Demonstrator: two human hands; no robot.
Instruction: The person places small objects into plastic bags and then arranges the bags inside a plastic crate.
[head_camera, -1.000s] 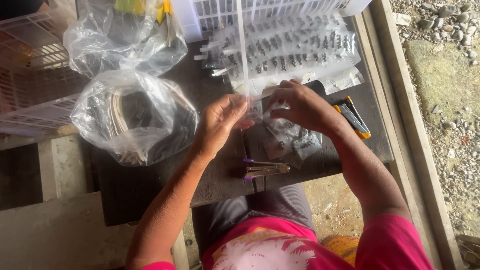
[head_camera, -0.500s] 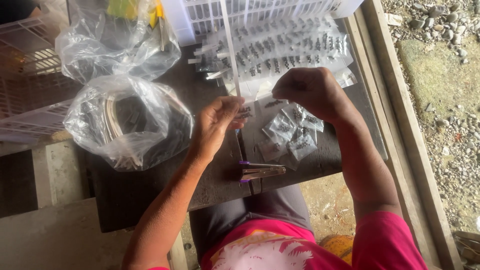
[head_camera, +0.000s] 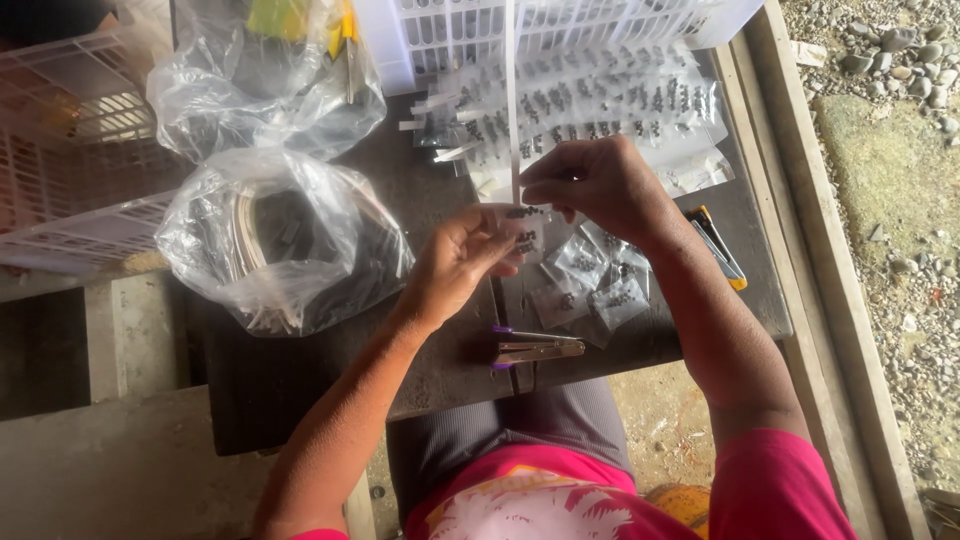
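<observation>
My left hand (head_camera: 458, 262) pinches a small clear packet (head_camera: 524, 228) of dark little pieces, held over the dark wooden table (head_camera: 440, 190). My right hand (head_camera: 598, 180) grips a long narrow white strip (head_camera: 512, 90) that runs upward from the packet toward the white basket. Both hands meet at the packet. Several more small filled packets (head_camera: 592, 288) lie on the table just below my right hand. A metal stapler with purple tips (head_camera: 532, 349) rests near the table's front edge.
A row of strips carrying many small packets (head_camera: 600, 100) lies at the back. A white plastic basket (head_camera: 440, 30) stands behind it. Two clear plastic bags (head_camera: 280, 240) sit at the left beside a pale crate (head_camera: 60, 170). A yellow-black utility knife (head_camera: 720, 248) lies at the right.
Both hands have shifted slightly left and toward the table's back. The right hand has raised the white strip upright and the left hand has closed on the packet at its lower end.
</observation>
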